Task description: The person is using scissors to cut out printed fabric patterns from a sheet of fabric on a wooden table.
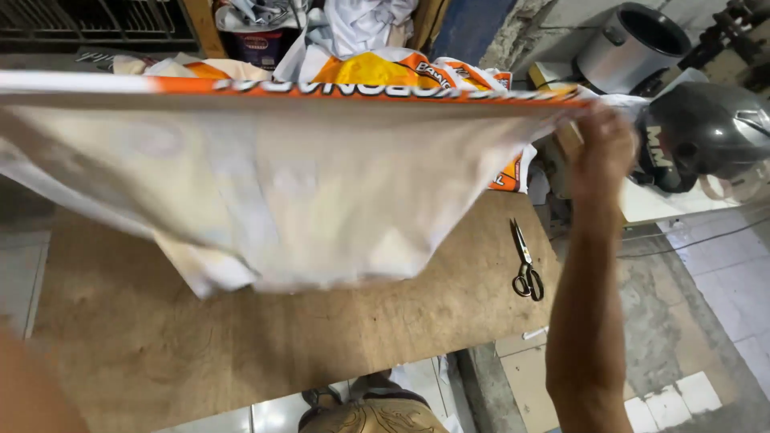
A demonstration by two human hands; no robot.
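A large white sheet (281,184) with an orange printed edge hangs spread out above a brown wooden board (337,329). My right hand (601,144) grips the sheet's upper right corner and holds it up. My left hand is out of frame; only a blurred bit of my left arm (32,393) shows at the bottom left. The sheet's lower part droops toward the board and hides much of its far side.
Black-handled scissors (525,265) lie on the board's right side. A grey helmet (706,132) and a round metal pot (630,44) sit at the right. More orange-and-white printed sheets (385,68) are piled behind. Tiled floor lies below and to the right.
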